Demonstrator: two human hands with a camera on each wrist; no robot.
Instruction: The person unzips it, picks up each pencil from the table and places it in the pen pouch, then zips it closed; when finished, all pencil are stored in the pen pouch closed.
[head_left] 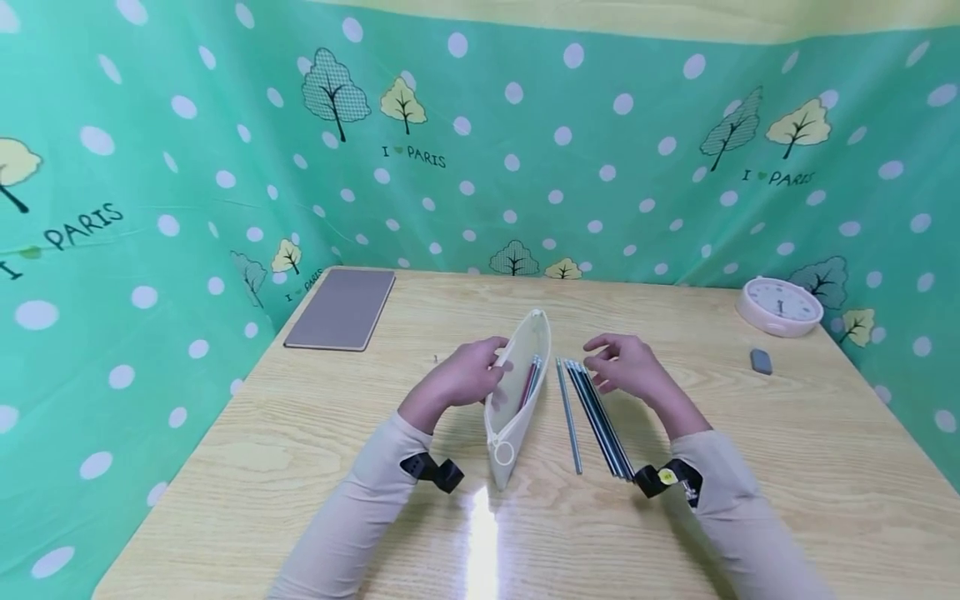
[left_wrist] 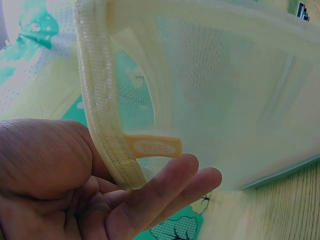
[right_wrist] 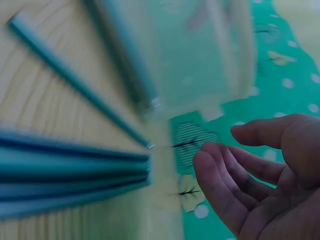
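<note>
- The pouch (head_left: pixel 510 385) sits open mid-table, its long mouth running between the near and far edges of the table (head_left: pixel 225 467).
- The left hand (head_left: pixel 471 372) pinches the pouch's left rim between thumb and fingers.
- The right hand (head_left: pixel 626 365) holds nothing, its fingers loosely bent, thumb apart, beside the row of pencils (head_left: pixel 600 421).
- A lone pencil (head_left: pixel 569 417) lies between pouch and row.
- Only the left wrist view shows the orange tag (left_wrist: pixel 152 146) by the rim; the head view shows the inside pencils (head_left: pixel 531 382) leaning in the pouch.
- Wide stretches of wood separate the hands from the notebook (head_left: pixel 341 308), far left corner, and the clock (head_left: pixel 780 307), far right corner.
- A grey block (head_left: pixel 761 361) lies near the right edge.
</note>
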